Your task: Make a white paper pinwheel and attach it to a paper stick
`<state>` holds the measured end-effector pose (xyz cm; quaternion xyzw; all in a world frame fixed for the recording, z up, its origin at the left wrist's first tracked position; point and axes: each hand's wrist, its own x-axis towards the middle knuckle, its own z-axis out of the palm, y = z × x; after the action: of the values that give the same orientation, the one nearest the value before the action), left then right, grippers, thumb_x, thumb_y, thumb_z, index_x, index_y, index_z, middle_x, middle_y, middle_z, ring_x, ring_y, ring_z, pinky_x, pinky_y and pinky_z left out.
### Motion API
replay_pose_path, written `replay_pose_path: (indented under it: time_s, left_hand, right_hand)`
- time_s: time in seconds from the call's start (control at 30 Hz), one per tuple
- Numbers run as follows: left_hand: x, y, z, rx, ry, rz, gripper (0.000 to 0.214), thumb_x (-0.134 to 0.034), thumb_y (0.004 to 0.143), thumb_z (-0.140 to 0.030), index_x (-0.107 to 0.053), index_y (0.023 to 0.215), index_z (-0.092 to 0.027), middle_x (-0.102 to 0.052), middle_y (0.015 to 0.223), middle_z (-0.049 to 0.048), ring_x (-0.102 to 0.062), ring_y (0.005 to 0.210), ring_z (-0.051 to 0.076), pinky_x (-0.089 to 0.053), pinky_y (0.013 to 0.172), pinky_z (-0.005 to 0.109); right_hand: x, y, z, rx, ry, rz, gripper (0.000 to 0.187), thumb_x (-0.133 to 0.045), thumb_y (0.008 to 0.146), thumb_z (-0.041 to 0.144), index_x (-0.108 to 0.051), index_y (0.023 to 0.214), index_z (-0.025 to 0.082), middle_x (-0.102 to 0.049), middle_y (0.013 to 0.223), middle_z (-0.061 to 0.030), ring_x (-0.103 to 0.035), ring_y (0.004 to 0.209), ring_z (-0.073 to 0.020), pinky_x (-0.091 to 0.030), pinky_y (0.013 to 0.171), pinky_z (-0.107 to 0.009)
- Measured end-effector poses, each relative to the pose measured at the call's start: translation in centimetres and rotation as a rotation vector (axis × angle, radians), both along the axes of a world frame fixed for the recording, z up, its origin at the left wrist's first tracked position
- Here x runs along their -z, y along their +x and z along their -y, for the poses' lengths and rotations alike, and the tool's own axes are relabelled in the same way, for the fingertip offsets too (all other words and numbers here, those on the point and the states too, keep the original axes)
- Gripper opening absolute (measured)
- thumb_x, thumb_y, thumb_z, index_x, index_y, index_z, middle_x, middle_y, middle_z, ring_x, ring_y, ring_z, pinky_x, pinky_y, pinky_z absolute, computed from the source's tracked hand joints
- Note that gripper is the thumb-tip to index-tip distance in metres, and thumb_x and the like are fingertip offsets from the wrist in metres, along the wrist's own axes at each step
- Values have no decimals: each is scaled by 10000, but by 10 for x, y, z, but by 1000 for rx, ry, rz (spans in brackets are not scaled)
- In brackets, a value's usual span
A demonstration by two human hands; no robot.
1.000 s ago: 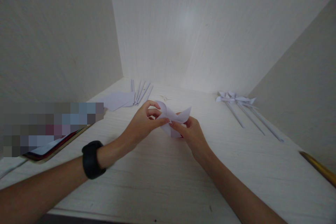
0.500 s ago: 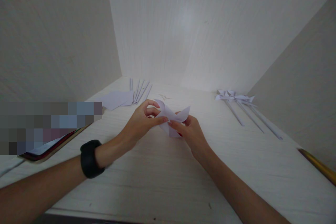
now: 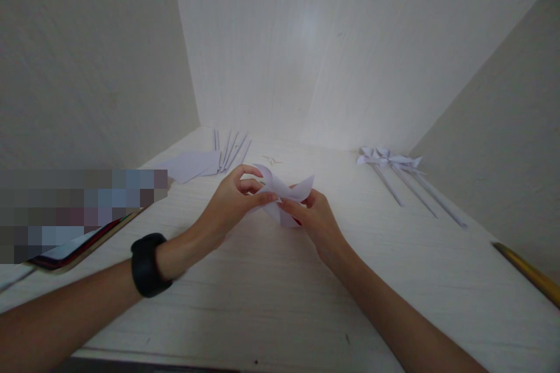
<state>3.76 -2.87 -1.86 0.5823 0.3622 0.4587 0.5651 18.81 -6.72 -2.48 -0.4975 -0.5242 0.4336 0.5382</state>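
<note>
Between both hands, a little above the table, is a white paper pinwheel head (image 3: 286, 191) with its blades curled up. My left hand (image 3: 231, 198) pinches its left side, thumb near the centre and the other fingers curved around a blade. From the right, my right hand (image 3: 315, 218) grips it with the thumb close to the centre too. A small red patch shows beneath the right fingers; what it is, I cannot make out. The fingertips under the paper are hidden. A black band (image 3: 150, 265) sits on my left wrist.
Paper sheets (image 3: 192, 166) lie at the back left beside several rolled paper sticks (image 3: 234, 151). Small thin bits (image 3: 272, 161) lie behind the hands. Finished-looking pinwheels on sticks (image 3: 389, 158) rest at the back right. A phone-like device (image 3: 65, 262) is at left, a golden object (image 3: 527, 274) at right.
The view has shifted slightly, so everything sits a little further left. Both hands keep their hold on the pinwheel head, with hardly any change in its shape.
</note>
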Motion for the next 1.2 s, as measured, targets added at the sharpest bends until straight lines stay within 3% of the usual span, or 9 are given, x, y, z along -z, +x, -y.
replay_pose_path:
  time_s: [0.8, 1.2]
  left_hand:
    - [-3, 4, 5, 24, 44, -15, 408, -722, 644, -253, -444, 934, -186, -703, 794, 18, -663, 711, 160, -490, 657, 249]
    - [-2, 4, 7, 38, 62, -3, 408, -710, 650, -213, -420, 936, -192, -684, 781, 3, -654, 719, 154, -490, 666, 256]
  right_hand:
    - [3, 1, -2, -79, 18, -38, 272, -659, 678, 369, -661, 842, 153, -660, 828, -38, -573, 715, -144, -402, 588, -231]
    - [-1, 2, 2, 32, 35, 134, 233, -631, 680, 348, -602, 783, 142, -614, 738, -25, -539, 664, -127, -413, 602, -235]
